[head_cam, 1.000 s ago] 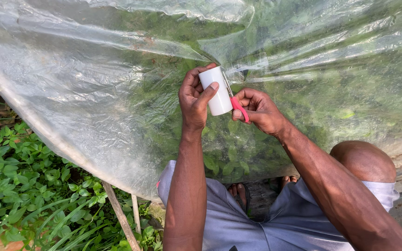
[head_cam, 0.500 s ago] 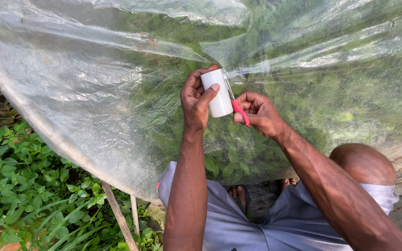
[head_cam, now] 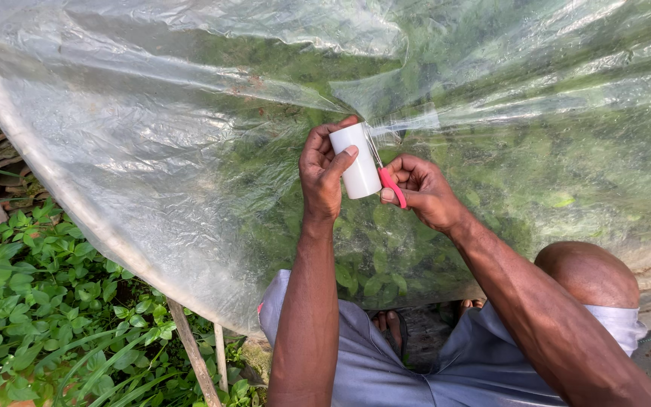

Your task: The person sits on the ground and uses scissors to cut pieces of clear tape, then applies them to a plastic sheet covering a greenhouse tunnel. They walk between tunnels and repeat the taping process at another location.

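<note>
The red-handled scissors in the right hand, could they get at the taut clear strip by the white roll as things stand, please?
Probably yes. The right hand holds the red-handled scissors right beside the white roll, which the left hand grips, and the clear strip starts just above the blades with nothing between.

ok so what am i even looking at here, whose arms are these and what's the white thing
The picture comes from a camera worn on a person's head, looking down, so the two bare arms are that person's own. The left hand grips a short white tube against a big clear plastic sheet. The right hand holds small scissors with a red handle, their blades pointing up along the tube towards the sheet. Green plants grow at lower left, and thin wooden sticks stand under the sheet's edge. Below are the person's grey shorts and knee.
</note>
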